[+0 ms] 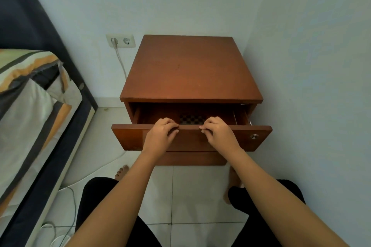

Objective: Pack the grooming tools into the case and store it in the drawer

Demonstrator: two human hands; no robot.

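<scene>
Wooden and reddish-brown, the nightstand (190, 68) stood against the pale wall, its top bare, and its drawer (259, 136) was pulled partway out toward the person. Both hands were on the drawer front: the left hand (160, 136) had its fingers curled over the top edge, thumb on the outer face, and the right hand (217, 134) mirrored it just beside, the two close together near the middle of the front. Each grip was narrow and closed on that top edge of the drawer (no tool in either hand). Between the hands, inside the dim drawer, a dark checkered case (191, 120) lay on the bottom, close behind the front panel; only a strip of it showed, so whether it was zipped I could not tell. A small round metal lock (254, 136) sat at the right end of the drawer front. On the wall left of the nightstand was a double socket (120, 40) with a white cable (121, 62) plugged in and hanging down. Striped bedding (30, 94) filled the left edge, and the person's dark-clad legs and bare feet rested on the white tiled floor (192, 192) below.
</scene>
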